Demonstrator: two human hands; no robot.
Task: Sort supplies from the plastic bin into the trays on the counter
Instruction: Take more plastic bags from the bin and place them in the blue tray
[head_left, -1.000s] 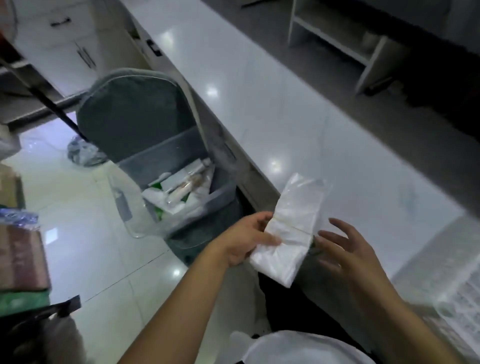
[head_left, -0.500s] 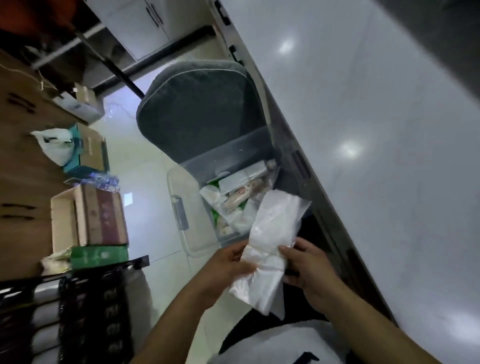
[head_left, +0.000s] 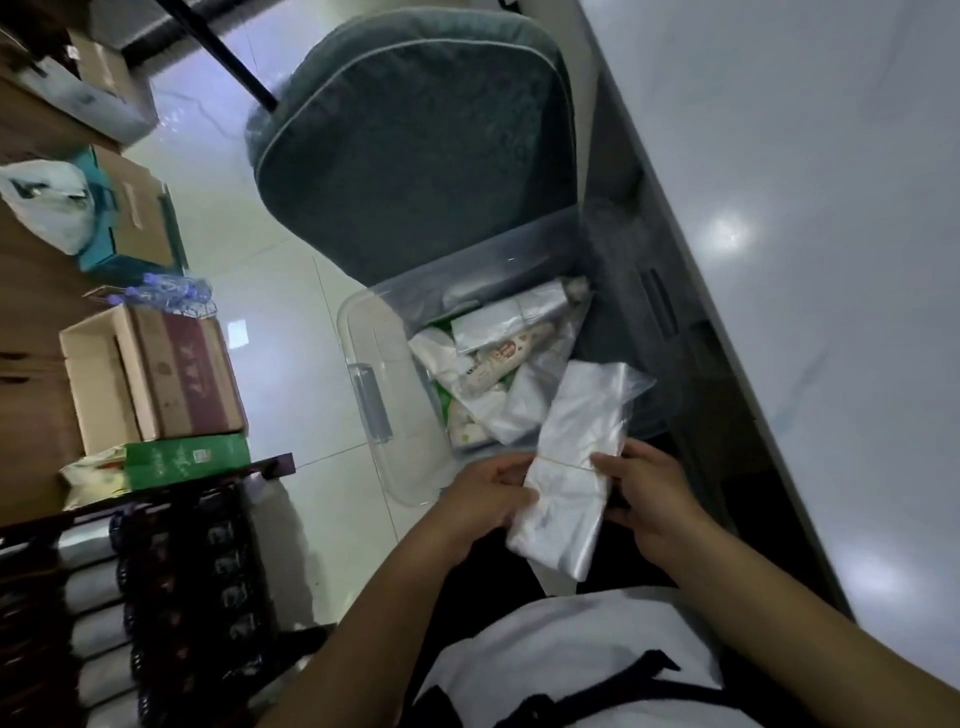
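Note:
A banded stack of clear plastic bags is held between both hands just above my lap. My left hand grips its left edge with curled fingers. My right hand grips the right edge, thumb on top. Behind the stack, a clear plastic bin rests on a chair seat, holding several white packets and a tube. The white counter runs along the right; no trays show in this view.
A grey-green padded chair back rises behind the bin. Cardboard boxes and a green box stand at the left on the tiled floor, above a dark rack. A white bag lies on another box.
The view has swung left and down from the counter toward the bin. My right hand, first open beside the stack, has closed on its right edge. The stack now sits lower, near the bin.

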